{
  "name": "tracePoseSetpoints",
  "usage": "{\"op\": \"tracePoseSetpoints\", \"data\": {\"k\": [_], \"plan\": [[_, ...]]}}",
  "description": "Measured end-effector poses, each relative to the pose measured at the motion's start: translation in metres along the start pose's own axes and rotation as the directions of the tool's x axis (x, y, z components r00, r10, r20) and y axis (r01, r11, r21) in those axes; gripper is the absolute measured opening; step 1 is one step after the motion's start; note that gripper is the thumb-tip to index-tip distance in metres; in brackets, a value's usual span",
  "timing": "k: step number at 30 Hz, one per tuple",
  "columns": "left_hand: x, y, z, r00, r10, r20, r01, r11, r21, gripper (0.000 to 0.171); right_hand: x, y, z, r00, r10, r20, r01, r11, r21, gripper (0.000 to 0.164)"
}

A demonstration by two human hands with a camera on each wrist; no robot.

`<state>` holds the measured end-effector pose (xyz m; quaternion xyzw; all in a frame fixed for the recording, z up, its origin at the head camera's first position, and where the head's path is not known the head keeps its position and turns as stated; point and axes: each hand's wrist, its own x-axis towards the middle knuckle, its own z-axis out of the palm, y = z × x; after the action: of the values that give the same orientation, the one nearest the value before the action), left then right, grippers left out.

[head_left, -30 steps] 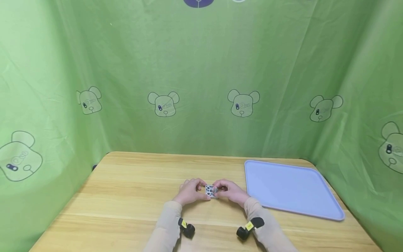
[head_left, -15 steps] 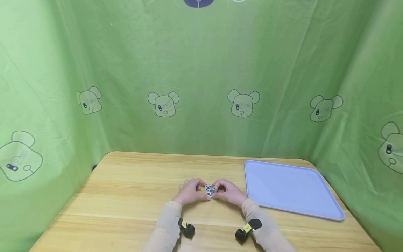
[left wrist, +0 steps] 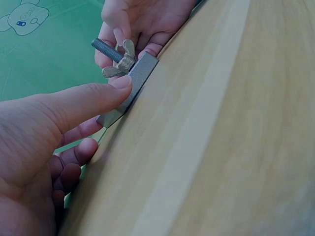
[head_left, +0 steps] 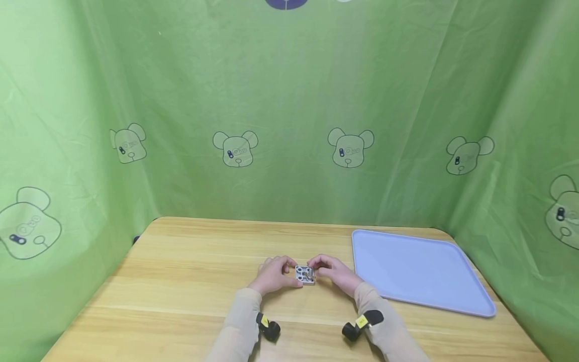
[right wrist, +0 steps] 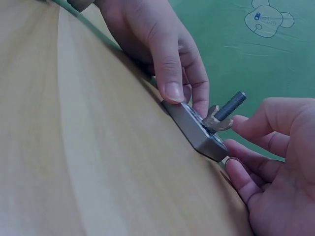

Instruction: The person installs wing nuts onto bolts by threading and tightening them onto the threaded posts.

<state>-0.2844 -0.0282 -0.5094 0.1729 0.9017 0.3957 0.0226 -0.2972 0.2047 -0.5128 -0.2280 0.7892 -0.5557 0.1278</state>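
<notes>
A small square metal block [head_left: 299, 281] with round holes in its top lies on the table between the hands. My left hand [head_left: 273, 276] grips it, thumb on the near side and fingers on the far side. From the block rises a threaded bolt [right wrist: 232, 104], tilted in both wrist views, and a wing nut [left wrist: 126, 64] sits low on its thread. My right hand [head_left: 336, 274] is to the right of the block, its fingers loosely bent. In the right wrist view one fingertip [right wrist: 238, 124] is right at a wing of the nut, and the lower fingers are near the block's corner.
A pale blue tray [head_left: 425, 271] lies at the right of the wooden table [head_left: 203, 251]. Green curtains [head_left: 289, 100] with bear faces stand behind and at both sides. Black wrist cameras [head_left: 271, 331] are strapped to both sleeves.
My right hand turned inward over the nut, then drew back slightly right, uncovering more of the block and nut. My left hand keeps its grip in place.
</notes>
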Motion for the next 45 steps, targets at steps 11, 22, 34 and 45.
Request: {"op": "tracePoseSetpoints", "data": {"k": [11,22,34,45], "plan": [[0.001,-0.002,0.0,1.0,0.007,0.0,-0.007,1.0,0.013,0.052,0.001,0.0,0.006,1.0,0.019,-0.023,-0.02,0.997,-0.075,0.031],[0.001,-0.001,0.0,1.0,0.004,0.002,-0.004,1.0,0.008,0.052,0.001,-0.003,0.008,0.999,0.013,-0.045,-0.018,0.993,-0.117,0.02],[0.001,0.0,-0.001,1.0,0.0,0.004,0.0,1.0,0.006,0.052,0.003,-0.002,0.013,0.998,-0.015,-0.067,0.006,0.991,-0.133,0.025],[0.0,0.001,-0.001,1.0,-0.003,0.007,0.002,1.0,0.007,0.052,-0.002,-0.002,-0.003,1.0,0.012,0.002,-0.012,1.0,-0.005,0.026]]}}
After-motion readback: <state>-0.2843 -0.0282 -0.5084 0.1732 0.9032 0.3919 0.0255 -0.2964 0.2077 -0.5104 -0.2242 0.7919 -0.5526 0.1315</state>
